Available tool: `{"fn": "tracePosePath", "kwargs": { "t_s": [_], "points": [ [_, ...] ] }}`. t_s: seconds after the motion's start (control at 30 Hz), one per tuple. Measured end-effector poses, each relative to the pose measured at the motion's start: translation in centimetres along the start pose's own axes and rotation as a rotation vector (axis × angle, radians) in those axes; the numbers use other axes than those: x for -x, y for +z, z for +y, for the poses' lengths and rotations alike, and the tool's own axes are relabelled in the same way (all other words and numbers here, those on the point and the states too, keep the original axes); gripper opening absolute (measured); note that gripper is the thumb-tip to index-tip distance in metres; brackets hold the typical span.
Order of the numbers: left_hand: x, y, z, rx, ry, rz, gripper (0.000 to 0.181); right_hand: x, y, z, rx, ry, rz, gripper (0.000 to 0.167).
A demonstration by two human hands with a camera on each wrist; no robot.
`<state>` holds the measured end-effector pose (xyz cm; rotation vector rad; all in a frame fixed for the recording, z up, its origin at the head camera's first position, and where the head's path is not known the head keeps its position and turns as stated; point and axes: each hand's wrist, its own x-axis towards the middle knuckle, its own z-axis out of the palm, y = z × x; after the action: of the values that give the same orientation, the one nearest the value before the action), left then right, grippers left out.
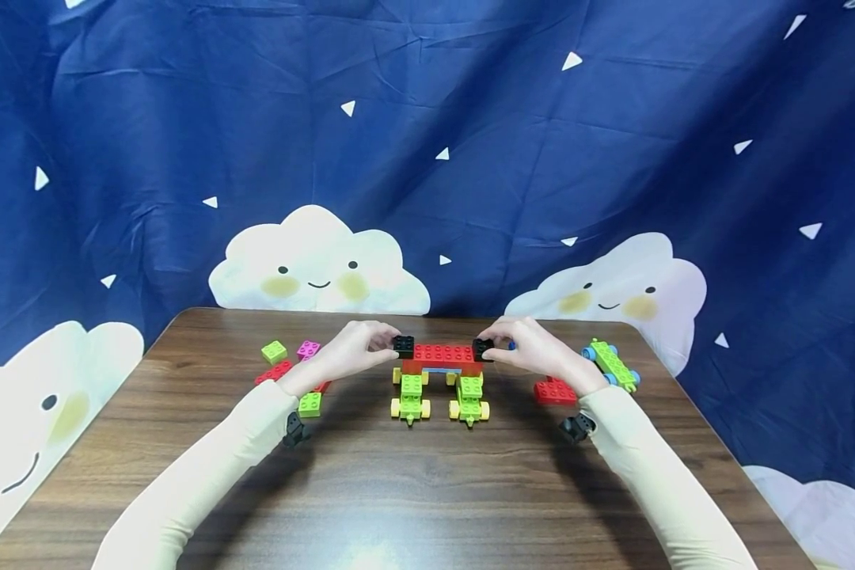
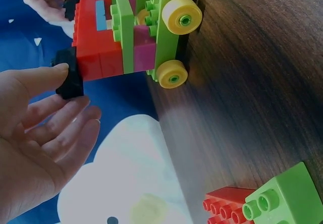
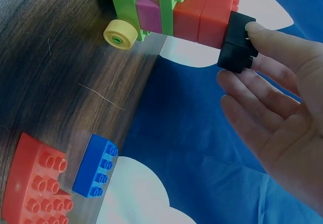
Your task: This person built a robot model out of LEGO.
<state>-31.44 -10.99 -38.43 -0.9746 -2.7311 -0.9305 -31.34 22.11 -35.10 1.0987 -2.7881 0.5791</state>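
Two green wheeled bases [image 1: 411, 402] with yellow wheels [image 2: 181, 16] stand side by side, joined above by red bricks [image 1: 443, 356]. Purple bricks [image 2: 145, 47] and green bricks [image 3: 166, 7] lie between the bases and the red top. My left hand [image 1: 359, 348] pinches a black brick [image 2: 69, 73] at the left end of the red top. At the right end, my right hand [image 1: 530, 347] pinches another black brick [image 3: 237, 41] between thumb and fingers. Both black bricks touch the red ones and overhang the ends.
Left of the build lie green [image 1: 274, 351], magenta [image 1: 308, 349] and red bricks [image 1: 274, 372], partly behind my left arm. To the right are a red brick [image 1: 555, 391], a blue brick [image 3: 95, 166] and a green base with blue wheels [image 1: 612, 364]. A blue cloth [image 1: 470, 158] hangs behind the table.
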Motion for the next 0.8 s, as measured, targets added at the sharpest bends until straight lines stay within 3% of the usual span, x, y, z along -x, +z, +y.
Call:
{"fn": "tracePosePath", "kwargs": {
  "t_s": [0.4,0.63,0.8],
  "points": [
    [0.8,-0.7,-0.2,0.029,-0.008,0.012,0.041,0.0,0.3,0.1,0.006,0.021,-0.001,0.028],
    [2.3,-1.4,-1.0,0.012,-0.018,0.015,0.042,0.0,0.5,0.0,-0.006,0.015,0.006,0.027],
    [4.0,-2.3,-2.1,0.012,-0.061,-0.018,0.040,0.0,0.3,0.0,-0.004,0.023,0.007,0.028]
  ]
}}
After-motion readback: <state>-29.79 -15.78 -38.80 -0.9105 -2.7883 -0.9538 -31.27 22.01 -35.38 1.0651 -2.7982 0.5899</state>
